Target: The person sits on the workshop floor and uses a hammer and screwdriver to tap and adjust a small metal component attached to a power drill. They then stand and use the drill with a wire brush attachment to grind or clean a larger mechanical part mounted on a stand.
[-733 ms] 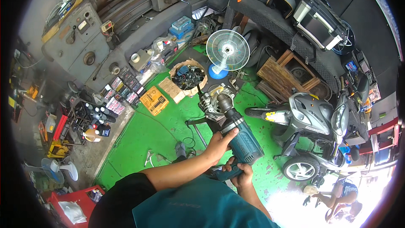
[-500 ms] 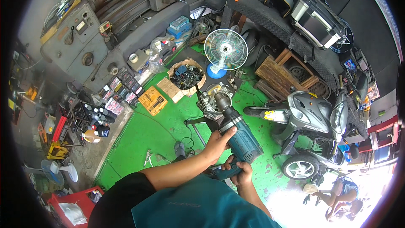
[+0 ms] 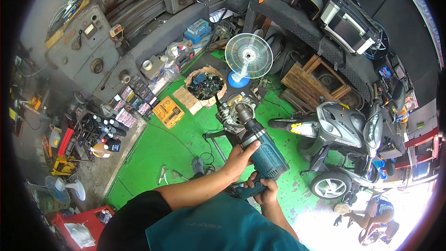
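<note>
A teal power drill (image 3: 268,157) is held in both my hands, its metal chuck directed away from me. My left hand (image 3: 241,160) is closed round the front of the drill's body, thumb on top. My right hand (image 3: 263,189) grips the drill's rear handle, fingers wrapped round it. Just beyond the chuck is a silvery metal engine part (image 3: 228,115), on a dark stand. Whether the chuck's end touches that part I cannot tell, since the two overlap in the view.
A round box of small dark parts (image 3: 223,94) and an orange box (image 3: 168,112) lie on the green floor (image 3: 160,148). Beyond them stands a fan (image 3: 248,56). On the right are a grey motorcycle (image 3: 341,123) and a crouching person (image 3: 381,216). A lathe (image 3: 139,11) stands far left.
The drill and both hands have barely moved; the chuck sits very slightly lower in the picture. My grip is the same.
</note>
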`<action>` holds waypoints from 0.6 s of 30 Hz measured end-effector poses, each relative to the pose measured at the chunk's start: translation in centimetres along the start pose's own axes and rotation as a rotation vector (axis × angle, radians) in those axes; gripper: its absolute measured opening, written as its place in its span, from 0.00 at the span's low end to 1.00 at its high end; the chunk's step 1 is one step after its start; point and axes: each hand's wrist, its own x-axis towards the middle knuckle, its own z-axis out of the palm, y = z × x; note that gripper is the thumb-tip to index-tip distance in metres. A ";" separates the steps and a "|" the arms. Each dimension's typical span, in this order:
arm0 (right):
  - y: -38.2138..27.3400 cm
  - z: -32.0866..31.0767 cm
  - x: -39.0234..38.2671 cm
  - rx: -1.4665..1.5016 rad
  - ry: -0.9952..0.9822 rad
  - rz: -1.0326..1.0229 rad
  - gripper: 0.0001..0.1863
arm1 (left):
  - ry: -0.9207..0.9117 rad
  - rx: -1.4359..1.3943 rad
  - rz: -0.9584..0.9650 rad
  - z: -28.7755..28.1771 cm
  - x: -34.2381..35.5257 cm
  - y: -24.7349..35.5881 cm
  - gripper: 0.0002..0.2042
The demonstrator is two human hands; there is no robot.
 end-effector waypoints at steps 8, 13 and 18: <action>0.3 -1.1 0.3 -0.009 -0.033 0.020 0.21 | 0.008 -0.004 0.003 0.0 0.1 -0.3 0.23; -0.1 -0.7 0.1 -0.006 -0.048 0.024 0.21 | 0.029 0.006 0.001 -0.1 0.0 -0.8 0.22; 0.1 -1.3 0.0 -0.003 -0.041 0.016 0.20 | 0.030 -0.014 0.004 0.1 -0.3 -0.8 0.21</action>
